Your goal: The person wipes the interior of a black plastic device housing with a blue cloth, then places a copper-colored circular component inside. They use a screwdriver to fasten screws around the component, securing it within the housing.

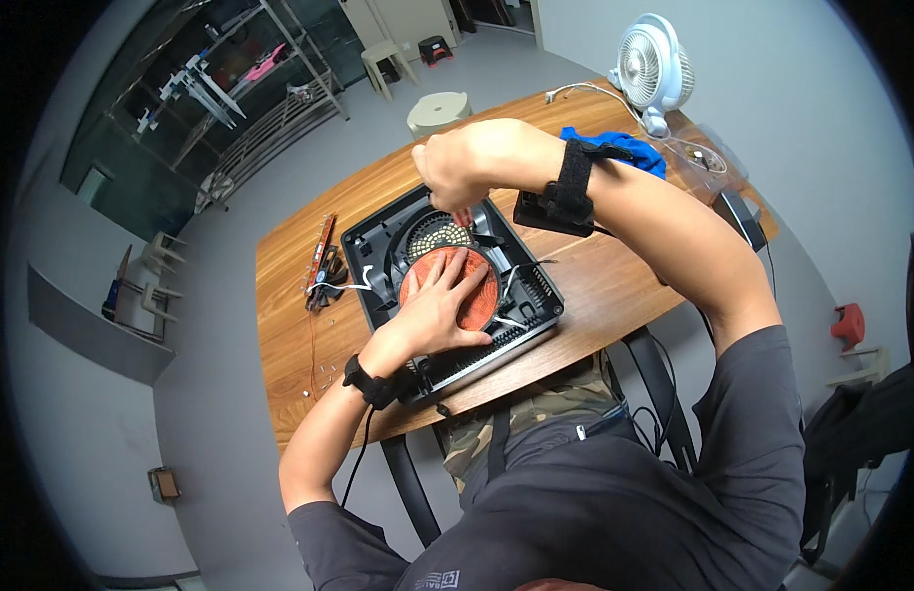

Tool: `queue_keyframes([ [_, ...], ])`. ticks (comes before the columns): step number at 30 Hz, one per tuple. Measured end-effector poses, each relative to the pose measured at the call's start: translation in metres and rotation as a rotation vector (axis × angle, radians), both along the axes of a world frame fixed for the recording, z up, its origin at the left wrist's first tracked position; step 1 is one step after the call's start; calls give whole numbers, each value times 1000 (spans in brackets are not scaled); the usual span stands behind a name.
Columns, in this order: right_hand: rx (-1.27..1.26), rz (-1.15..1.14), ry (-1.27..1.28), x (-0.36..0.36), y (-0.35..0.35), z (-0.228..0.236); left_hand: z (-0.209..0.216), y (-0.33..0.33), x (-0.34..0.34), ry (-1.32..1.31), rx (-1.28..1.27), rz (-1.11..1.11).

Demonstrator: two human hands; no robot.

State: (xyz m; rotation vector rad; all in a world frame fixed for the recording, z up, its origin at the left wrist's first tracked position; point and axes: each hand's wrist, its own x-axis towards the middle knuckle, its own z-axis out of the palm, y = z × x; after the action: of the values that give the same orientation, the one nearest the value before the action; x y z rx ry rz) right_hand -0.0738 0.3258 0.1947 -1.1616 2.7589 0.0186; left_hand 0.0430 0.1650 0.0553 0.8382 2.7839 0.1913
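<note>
A black appliance housing [376, 232], its top off, lies tilted on the wooden table in front of me. Inside it sits a round orange-red disc [481, 295], with a perforated round grille [437, 236] just beyond. My left hand [439, 307] lies flat on the disc, fingers spread. Above the housing's far edge, my right hand [459, 169] is closed, wrist bent over. A small reddish piece [463, 217] shows beneath its fingers; what they grip is mostly hidden. White wires [356, 286] stick out at the housing's left side.
Left of the housing lie an orange strip-shaped tool [324, 241], a black tool [329, 276] and several small screws [326, 374]. A blue cloth [624, 150] and a white fan [656, 69] occupy the far right. A stool [439, 110] stands beyond the table.
</note>
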Motion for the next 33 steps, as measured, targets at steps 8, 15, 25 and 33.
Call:
queue_keyframes([
  [8, -33, 17, 57, 7, 3, 7, 0, -1, 0, 3, 10, -4],
  [15, -163, 76, -40, -15, 6, -12, 0, -1, 0, 22, 6, -13],
  [25, -110, 28, 200, 4, -1, -12, -4, -3, 0, 26, -2, -18],
  [33, -237, 108, 141, -11, 3, -27, -4, -4, 2, 25, 11, -4],
])
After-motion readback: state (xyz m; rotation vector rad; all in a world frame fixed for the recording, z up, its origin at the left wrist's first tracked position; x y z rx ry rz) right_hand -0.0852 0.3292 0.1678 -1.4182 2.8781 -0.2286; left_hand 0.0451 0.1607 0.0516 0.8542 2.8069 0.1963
